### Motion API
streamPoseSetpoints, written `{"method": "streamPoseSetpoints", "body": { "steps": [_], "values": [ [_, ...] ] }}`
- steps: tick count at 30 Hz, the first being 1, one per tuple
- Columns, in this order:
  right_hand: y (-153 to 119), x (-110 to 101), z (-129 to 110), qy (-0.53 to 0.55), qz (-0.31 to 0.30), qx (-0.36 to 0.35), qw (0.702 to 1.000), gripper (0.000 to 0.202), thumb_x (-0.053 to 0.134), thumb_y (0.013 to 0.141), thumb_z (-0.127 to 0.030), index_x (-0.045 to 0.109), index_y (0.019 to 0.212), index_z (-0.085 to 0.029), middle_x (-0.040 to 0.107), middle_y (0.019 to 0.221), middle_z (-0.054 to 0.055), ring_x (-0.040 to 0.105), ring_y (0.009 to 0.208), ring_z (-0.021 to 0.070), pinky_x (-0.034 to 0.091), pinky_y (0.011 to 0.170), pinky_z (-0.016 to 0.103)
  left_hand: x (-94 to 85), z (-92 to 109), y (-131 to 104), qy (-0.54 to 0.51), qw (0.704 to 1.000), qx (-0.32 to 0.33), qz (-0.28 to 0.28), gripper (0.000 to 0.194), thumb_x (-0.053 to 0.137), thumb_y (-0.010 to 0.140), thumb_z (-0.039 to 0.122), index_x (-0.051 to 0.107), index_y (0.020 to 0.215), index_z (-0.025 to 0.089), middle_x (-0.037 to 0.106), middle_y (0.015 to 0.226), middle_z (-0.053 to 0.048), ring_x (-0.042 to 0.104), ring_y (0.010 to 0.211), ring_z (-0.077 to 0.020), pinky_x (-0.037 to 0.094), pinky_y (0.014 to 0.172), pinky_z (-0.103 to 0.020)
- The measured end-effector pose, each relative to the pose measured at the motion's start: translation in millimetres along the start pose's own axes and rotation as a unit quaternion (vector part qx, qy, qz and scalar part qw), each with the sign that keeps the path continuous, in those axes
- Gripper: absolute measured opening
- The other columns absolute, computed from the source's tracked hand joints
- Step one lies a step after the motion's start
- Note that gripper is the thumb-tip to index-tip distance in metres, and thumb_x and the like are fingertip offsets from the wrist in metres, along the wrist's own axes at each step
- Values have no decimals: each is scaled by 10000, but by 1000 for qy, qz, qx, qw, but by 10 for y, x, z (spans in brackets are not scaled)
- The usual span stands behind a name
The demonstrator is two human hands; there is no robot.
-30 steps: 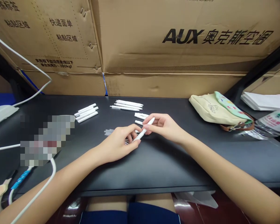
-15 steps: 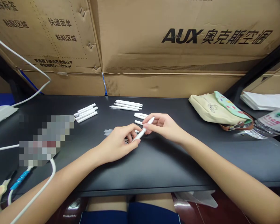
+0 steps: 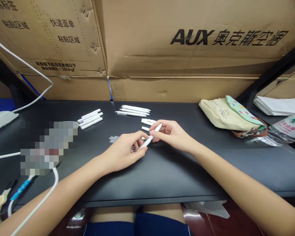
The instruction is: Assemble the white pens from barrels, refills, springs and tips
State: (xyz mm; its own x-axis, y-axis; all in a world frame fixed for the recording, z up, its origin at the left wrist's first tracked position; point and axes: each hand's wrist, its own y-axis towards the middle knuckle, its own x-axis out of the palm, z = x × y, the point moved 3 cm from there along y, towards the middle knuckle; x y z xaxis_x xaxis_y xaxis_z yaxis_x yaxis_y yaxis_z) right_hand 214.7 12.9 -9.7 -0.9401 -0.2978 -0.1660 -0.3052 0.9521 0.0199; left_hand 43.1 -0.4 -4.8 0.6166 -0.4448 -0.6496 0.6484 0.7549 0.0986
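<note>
The left hand (image 3: 123,151) pinches the lower part of a white pen (image 3: 147,139) while the right hand (image 3: 170,133) grips its upper part, above the table (image 3: 162,177). Pushed off-axis, its halves could bind; a slack pinch could drop it among the thin refills (image 3: 114,139) just left.

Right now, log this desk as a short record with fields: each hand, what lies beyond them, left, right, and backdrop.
left hand: holds near end of white pen
right hand: pinches white pen toward its far end
beyond hands: group of white pens
left: white tubes, side by side
right: cream pouch, plastic bottle
backdrop: cardboard
</note>
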Motion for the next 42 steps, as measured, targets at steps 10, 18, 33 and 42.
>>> {"method": "streamPoseSetpoints", "body": {
  "steps": [10,18,33,42],
  "values": [
    [-9,11,8,-8,-7,-7,1000,255,694,747,-383,604,837,-163,666,690,12,631,611,122,538,642,276,8,0,-3,0,1000,-1,-7,228,506,834,254,565,1043,184,593,765,9,530,620,-85,429,538,-175],
    [1,1,-24,26,1,-13,1000,282,739,700,-379,620,818,-152,660,648,8,631,591,127,545,626,288,-18,4,7,-20,1000,14,13,232,526,824,263,580,1032,175,602,753,4,546,616,-87,439,531,-175],
    [0,-28,-58,92,17,-37,995,236,739,705,-306,689,880,-156,722,794,53,660,658,138,553,623,276,-40,19,10,-78,996,-21,24,257,551,818,283,589,1043,167,594,708,9,540,576,-80,427,486,-164],
    [-14,-11,-74,20,77,-58,995,283,791,625,-377,616,661,-157,605,514,-23,561,455,97,487,481,227,-22,-7,22,-71,997,-22,17,270,554,816,308,598,1043,169,603,721,-3,553,596,-92,438,490,-172]
  ]
}}
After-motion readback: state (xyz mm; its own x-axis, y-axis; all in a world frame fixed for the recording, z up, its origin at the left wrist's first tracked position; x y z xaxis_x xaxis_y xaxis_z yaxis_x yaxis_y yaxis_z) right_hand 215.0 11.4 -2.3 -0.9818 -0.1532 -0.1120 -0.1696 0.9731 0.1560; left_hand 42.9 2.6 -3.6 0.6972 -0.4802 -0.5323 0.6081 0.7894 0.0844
